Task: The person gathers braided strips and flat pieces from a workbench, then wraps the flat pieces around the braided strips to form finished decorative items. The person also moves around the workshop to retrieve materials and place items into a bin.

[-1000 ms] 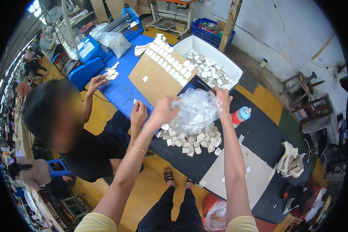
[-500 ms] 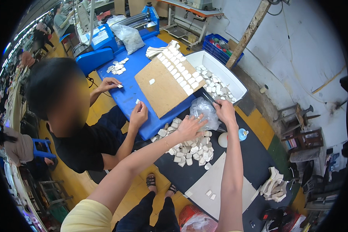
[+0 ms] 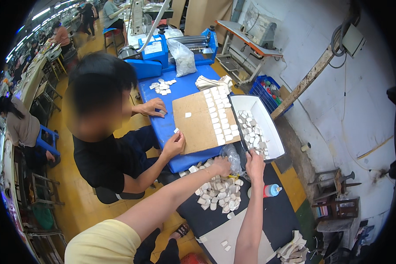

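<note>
My left hand (image 3: 221, 166) and my right hand (image 3: 255, 165) both grip a crumpled clear plastic bag (image 3: 233, 159) above a heap of small white pieces (image 3: 219, 192) on the black table (image 3: 277, 215). Just beyond the bag lies a white tray (image 3: 273, 132) holding more white pieces. To its left, a brown cardboard sheet (image 3: 193, 127) carries rows of white pieces on the blue table (image 3: 163, 127). A seated person in a black shirt (image 3: 101, 158) touches the cardboard's near edge with one hand (image 3: 175, 143).
A bottle with a red body and blue cap (image 3: 270, 190) stands right of the heap. A pale board (image 3: 233, 240) lies nearer me. Blue machines (image 3: 149, 53), a plastic bag (image 3: 183, 57) and a blue crate (image 3: 266, 88) are further back. Other workers sit at far left.
The bag has shrunk from a full bulge to a small crumple as both my hands lowered it toward the heap. My view has shifted right and closer to the table.
</note>
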`<state>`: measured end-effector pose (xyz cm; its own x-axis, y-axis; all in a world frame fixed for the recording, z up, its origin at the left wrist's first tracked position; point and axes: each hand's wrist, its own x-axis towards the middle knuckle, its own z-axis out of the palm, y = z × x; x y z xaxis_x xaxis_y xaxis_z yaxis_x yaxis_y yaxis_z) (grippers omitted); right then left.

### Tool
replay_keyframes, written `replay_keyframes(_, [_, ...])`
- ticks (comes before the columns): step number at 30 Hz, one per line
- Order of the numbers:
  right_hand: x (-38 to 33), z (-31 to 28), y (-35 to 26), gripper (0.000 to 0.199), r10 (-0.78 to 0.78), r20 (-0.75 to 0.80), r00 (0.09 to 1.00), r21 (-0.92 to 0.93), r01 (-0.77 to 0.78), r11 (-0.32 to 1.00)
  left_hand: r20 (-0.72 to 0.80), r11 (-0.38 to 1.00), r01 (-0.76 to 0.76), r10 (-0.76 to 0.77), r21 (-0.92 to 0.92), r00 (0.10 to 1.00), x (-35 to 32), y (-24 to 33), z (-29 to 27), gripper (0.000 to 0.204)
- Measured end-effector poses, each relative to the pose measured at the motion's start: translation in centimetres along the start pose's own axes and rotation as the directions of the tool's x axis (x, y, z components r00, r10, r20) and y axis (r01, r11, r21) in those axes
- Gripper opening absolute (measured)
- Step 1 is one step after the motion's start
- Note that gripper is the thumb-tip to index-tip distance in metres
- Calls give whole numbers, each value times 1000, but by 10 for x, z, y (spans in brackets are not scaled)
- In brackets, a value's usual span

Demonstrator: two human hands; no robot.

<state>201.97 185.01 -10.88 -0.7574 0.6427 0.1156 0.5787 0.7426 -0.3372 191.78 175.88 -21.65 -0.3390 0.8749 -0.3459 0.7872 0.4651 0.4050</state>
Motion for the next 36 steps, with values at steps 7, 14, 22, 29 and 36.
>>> replay_keyframes(7, [0, -15, 1, 29, 71, 106, 992, 12, -73, 997, -406, 982, -117, 46, -150, 913, -91, 7, -11, 40])
replay_keyframes(14, [-11, -19, -7, 48, 53, 11, 999, -193, -50, 980, -520, 900, -190, -46, -392, 853, -291, 17, 43, 27])
replay_keyframes(22, [-76, -25, -35, 40, -237, -345, 908, -181, 184, 966, 135, 791, 420, -404, -444, 905, -522, -44, 217, 44])
replay_keyframes(29, [-305, 55, -194, 17, -576, 280, 768, 312, 494, 811, 272, 319, 825, -836, -466, 476, -671, -93, 278, 53])
replay_keyframes(36, [-496, 188, -382, 40, -539, 823, -181, 546, 517, 660, -323, 549, 326, -776, -770, 542, -768, -139, 184, 39])
